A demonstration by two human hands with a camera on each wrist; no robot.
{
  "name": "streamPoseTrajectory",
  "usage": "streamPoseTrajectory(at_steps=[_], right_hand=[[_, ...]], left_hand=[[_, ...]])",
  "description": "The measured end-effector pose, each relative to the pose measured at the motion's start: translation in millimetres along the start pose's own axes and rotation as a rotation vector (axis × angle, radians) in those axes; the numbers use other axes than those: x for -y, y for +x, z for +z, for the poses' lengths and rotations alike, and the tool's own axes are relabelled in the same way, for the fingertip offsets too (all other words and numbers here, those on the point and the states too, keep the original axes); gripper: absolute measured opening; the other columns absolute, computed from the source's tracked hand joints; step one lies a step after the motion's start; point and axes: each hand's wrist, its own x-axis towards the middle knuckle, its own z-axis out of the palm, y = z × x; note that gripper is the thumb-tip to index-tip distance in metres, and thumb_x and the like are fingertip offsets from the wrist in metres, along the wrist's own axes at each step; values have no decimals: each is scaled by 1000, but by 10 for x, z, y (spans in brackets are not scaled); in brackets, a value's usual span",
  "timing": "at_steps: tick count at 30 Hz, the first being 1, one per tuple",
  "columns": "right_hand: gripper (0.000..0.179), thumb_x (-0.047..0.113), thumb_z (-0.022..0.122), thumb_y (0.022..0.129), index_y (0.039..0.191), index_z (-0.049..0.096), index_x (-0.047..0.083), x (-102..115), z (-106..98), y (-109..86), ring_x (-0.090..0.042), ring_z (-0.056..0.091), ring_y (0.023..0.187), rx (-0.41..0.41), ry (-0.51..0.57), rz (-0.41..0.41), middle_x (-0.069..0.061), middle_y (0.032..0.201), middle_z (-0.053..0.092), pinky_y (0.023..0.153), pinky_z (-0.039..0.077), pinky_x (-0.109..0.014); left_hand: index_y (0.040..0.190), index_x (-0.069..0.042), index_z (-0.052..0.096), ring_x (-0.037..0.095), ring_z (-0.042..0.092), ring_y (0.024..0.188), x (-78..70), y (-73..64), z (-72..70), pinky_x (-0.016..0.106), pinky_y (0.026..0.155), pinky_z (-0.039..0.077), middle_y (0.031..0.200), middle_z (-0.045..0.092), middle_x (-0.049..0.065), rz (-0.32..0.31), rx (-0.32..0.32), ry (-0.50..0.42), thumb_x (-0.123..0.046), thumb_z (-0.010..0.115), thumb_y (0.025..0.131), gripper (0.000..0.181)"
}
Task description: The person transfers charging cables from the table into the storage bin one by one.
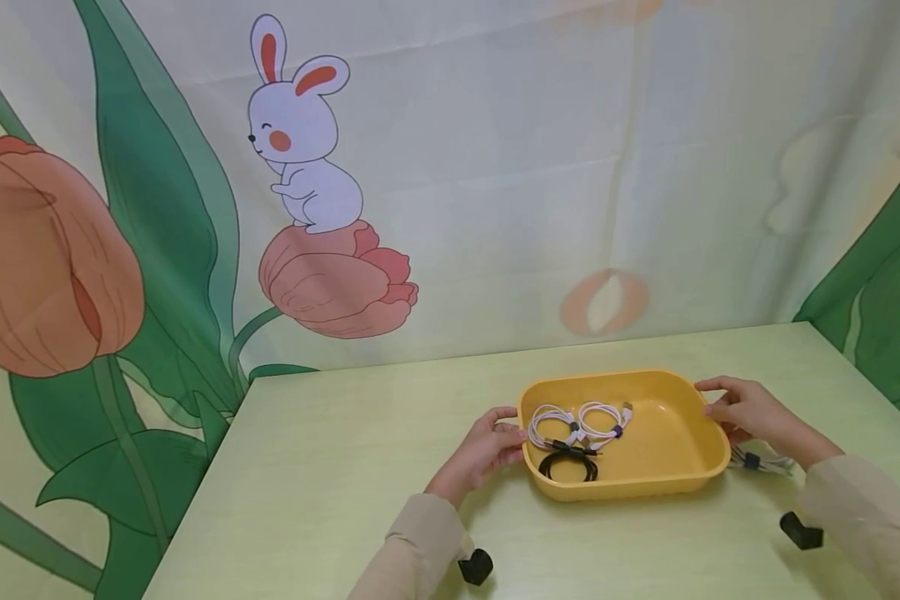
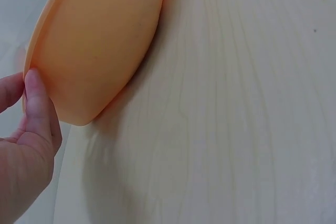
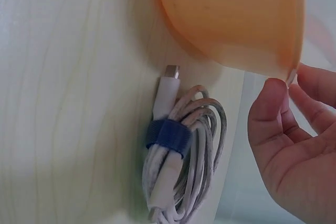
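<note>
Both hands hold a shallow yellow plastic tray (image 1: 667,483) by its opposite ends. At its left end my left hand (image 1: 486,450) pinches the rim, thumb against the wall in the left wrist view. My right hand (image 1: 753,417) pinches the rim at the right end; the right wrist view shows its thumb (image 3: 269,100) at the edge. Inside the tray, toward its left, lie two coiled white cables (image 1: 547,427) with dark ties and a coiled black cable (image 1: 568,467). Outside, under my right forearm, a bundled white cable (image 3: 197,145) with a blue strap lies on the table.
The pale wood-grain table (image 1: 330,475) spreads around the tray. Behind it hangs a cloth backdrop (image 1: 495,208) printed with a rabbit and tulips. A black piece (image 1: 476,568) shows at my left cuff and another black piece (image 1: 801,531) near my right cuff.
</note>
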Motion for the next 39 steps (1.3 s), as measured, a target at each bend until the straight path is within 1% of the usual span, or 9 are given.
streamPoseTrajectory(at_steps=[4, 8, 16, 20, 26, 29, 34, 39], right_hand=[[55, 21, 50, 90, 131, 28, -7, -12, -51, -17, -18, 54, 70, -4, -42, -7, -15, 95, 55, 65, 52, -30], [55, 23, 49, 90, 130, 29, -8, -87, -112, -17, -19, 52, 72, -15, -75, -15, -18, 97, 53, 64, 52, -27], [54, 26, 48, 91, 129, 30, -9, -196, -169, -43, -19, 50, 72, -25, -98, -13, -27, 105, 51, 61, 49, -25], [55, 26, 48, 91, 128, 30, -9, -231, -190, -49, -18, 50, 68, -26, -100, -11, -26, 102, 52, 58, 48, -25], [57, 28, 49, 90, 128, 29, -10, -284, -230, -71, -18, 49, 66, -36, -112, 8, -20, 98, 53, 59, 48, -24], [55, 25, 49, 90, 127, 30, -10, -299, -254, -86, -18, 49, 66, -41, -114, 20, -18, 95, 53, 59, 48, -25], [57, 27, 50, 89, 127, 30, -11, -341, -289, -100, -18, 49, 69, -52, -116, 51, -21, 95, 52, 59, 48, -25], [57, 28, 49, 90, 127, 29, -11, -403, -302, -103, -17, 47, 63, -45, -113, 62, -14, 88, 52, 55, 45, -25]], left_hand=[[126, 5, 31, 6, 52, 61, -3, 2, 7, 13, 55, 48, 81, 48, 1, 1, 3, 6, 3, 48, 86, 43], [125, 6, 31, 6, 52, 61, -9, 1, 9, 13, 55, 48, 81, 47, 1, 2, 4, 10, 3, 48, 86, 43], [126, 6, 31, 6, 52, 62, -12, 9, 7, 14, 56, 48, 82, 48, 1, 7, -1, 11, 3, 48, 85, 44], [126, 6, 31, 6, 52, 62, -13, 4, 9, 14, 56, 48, 82, 48, 1, 9, -1, 15, 3, 48, 86, 44], [125, 5, 33, 6, 52, 62, -14, -9, 13, 15, 58, 48, 82, 48, 0, 1, -6, 29, 3, 49, 85, 43], [124, 5, 33, 7, 52, 62, 14, 21, -2, 15, 58, 48, 82, 48, 0, -2, -8, 35, 3, 50, 85, 42], [125, 3, 33, 7, 53, 61, 107, 128, -52, 16, 56, 48, 82, 48, -1, 0, -6, 29, 2, 50, 85, 43], [125, 1, 35, 7, 53, 61, 174, 208, -78, 15, 55, 48, 82, 49, -1, 0, -18, 27, 1, 51, 85, 43]])
